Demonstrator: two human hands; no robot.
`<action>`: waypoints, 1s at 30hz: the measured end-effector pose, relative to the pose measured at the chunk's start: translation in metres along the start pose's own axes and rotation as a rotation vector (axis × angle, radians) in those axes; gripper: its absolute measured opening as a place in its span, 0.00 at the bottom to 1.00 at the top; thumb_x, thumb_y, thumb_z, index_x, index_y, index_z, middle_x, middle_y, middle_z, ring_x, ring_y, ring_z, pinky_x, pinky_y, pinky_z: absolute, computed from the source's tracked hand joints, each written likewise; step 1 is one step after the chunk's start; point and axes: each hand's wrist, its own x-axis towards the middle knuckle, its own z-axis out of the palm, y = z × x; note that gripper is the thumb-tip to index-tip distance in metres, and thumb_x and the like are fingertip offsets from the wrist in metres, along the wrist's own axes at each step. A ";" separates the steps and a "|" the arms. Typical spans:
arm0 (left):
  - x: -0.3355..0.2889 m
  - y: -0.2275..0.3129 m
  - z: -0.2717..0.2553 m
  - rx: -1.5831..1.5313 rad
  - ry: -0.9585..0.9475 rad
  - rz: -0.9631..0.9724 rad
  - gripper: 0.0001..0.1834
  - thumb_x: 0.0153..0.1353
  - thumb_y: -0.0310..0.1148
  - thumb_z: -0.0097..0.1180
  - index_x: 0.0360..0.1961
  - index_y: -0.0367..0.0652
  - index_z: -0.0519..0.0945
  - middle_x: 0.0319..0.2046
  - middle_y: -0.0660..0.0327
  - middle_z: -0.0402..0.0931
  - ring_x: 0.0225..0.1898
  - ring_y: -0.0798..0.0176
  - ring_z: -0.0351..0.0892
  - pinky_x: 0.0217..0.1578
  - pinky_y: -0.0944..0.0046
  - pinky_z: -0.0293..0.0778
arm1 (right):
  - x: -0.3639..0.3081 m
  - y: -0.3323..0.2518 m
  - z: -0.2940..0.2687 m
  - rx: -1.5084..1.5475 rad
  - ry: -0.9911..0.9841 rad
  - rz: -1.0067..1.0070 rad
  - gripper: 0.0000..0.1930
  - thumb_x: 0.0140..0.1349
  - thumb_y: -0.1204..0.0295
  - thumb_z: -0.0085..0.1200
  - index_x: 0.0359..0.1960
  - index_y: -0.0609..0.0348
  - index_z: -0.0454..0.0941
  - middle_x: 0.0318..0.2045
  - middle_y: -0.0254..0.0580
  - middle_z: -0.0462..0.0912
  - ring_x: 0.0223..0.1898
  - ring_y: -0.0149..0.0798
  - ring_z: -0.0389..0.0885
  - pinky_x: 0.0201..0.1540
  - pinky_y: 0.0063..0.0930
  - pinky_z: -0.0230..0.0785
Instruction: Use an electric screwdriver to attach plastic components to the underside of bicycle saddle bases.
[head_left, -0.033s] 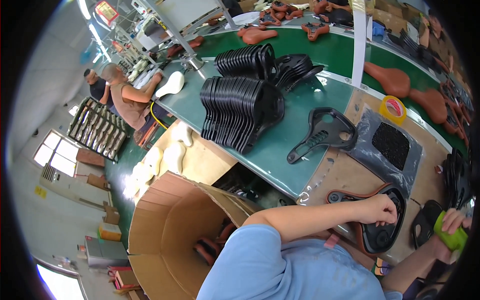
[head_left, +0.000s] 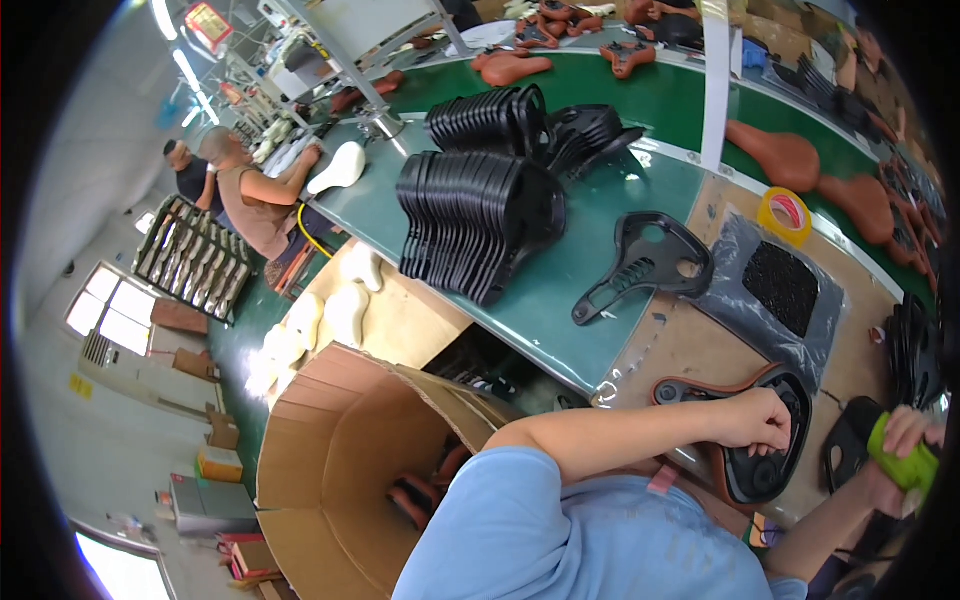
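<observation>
Here the left hand [head_left: 757, 420] curls over a saddle [head_left: 755, 482], hold unclear; the right hand [head_left: 908, 430] grips a green object [head_left: 904, 466].

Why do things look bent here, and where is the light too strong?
In the head view, the wide lens bows the long back counter inside a dark rim; in the same view, the ceiling lights and left window wash out white, glare marks the green table and plastic bag, and the right hand looks slightly softer than the left hand.

Behind the bag [head_left: 802, 346] lies the tape roll [head_left: 784, 230], before it the saddle [head_left: 764, 476].
</observation>
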 end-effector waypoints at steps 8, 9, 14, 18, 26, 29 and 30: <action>-0.009 0.012 -0.011 0.103 0.098 -0.153 0.07 0.61 0.30 0.49 0.28 0.38 0.74 0.19 0.62 0.76 0.20 0.71 0.76 0.19 0.72 0.72 | 0.042 0.064 0.070 0.233 -0.247 0.146 0.32 0.44 0.51 0.61 0.44 0.61 0.64 0.23 0.38 0.72 0.21 0.35 0.70 0.24 0.29 0.62; -0.009 0.009 -0.011 0.096 0.088 -0.143 0.07 0.61 0.30 0.50 0.28 0.38 0.73 0.19 0.63 0.75 0.19 0.72 0.75 0.19 0.73 0.71 | 0.040 0.063 0.073 0.238 -0.238 0.178 0.33 0.45 0.52 0.62 0.44 0.65 0.63 0.23 0.40 0.72 0.22 0.36 0.72 0.25 0.29 0.65; 0.001 0.008 -0.002 0.107 0.053 -0.167 0.08 0.60 0.29 0.53 0.26 0.39 0.70 0.16 0.65 0.72 0.17 0.75 0.71 0.17 0.75 0.67 | 0.031 0.054 0.070 0.220 -0.161 0.265 0.33 0.47 0.56 0.64 0.43 0.72 0.63 0.22 0.44 0.73 0.22 0.36 0.75 0.25 0.26 0.70; -0.003 0.010 0.002 0.251 0.025 -0.119 0.11 0.57 0.31 0.57 0.23 0.39 0.69 0.13 0.68 0.67 0.15 0.77 0.63 0.16 0.75 0.61 | 0.036 0.057 0.078 0.271 -0.212 0.251 0.33 0.46 0.55 0.64 0.42 0.72 0.65 0.21 0.44 0.74 0.21 0.35 0.75 0.24 0.25 0.71; -0.004 0.011 0.001 0.252 0.014 -0.045 0.12 0.54 0.30 0.58 0.22 0.36 0.70 0.13 0.60 0.69 0.14 0.69 0.68 0.18 0.68 0.64 | 0.045 0.063 0.077 0.317 -0.526 0.356 0.35 0.41 0.59 0.69 0.46 0.68 0.65 0.27 0.46 0.75 0.27 0.43 0.77 0.32 0.37 0.69; -0.004 0.011 0.000 0.349 0.016 -0.033 0.11 0.53 0.30 0.58 0.23 0.35 0.70 0.15 0.55 0.70 0.17 0.61 0.72 0.21 0.64 0.66 | 0.051 0.069 0.081 0.246 -0.638 0.357 0.34 0.41 0.59 0.69 0.44 0.69 0.66 0.26 0.46 0.75 0.26 0.41 0.76 0.30 0.34 0.68; -0.005 0.010 0.000 0.340 0.019 -0.031 0.11 0.53 0.30 0.58 0.23 0.35 0.70 0.15 0.55 0.70 0.17 0.61 0.72 0.21 0.64 0.66 | 0.049 0.070 0.090 0.247 -0.642 0.366 0.34 0.41 0.59 0.69 0.44 0.69 0.66 0.26 0.46 0.75 0.26 0.41 0.76 0.30 0.34 0.68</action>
